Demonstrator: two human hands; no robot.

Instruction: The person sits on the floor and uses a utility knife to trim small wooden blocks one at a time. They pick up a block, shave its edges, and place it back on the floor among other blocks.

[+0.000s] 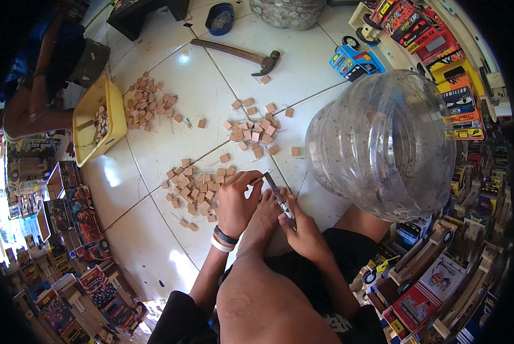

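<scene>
My right hand (304, 232) is closed around a flat, dark metal bar (275, 187) with a whitish patch near the grip. The bar points up and to the left. At its tip, thumb and forefinger of my left hand (238, 202) pinch something small that I cannot make out. Just left of that hand lies a pile of small square wooden blocks (189, 186), with thin nail-like pins among them. A second group of blocks (256, 131) is spread beyond my hands, and another pile (148, 102) sits at the far left. My bare foot (263, 215) is under both hands.
A claw hammer (237, 55) lies on the tiles, below a blue tub (220, 19). A yellow basin (115, 125) holds more blocks, beside another person's arm (36, 109). At right stands a large clear plastic container (377, 149). Wooden toy trucks (357, 62) crowd both sides.
</scene>
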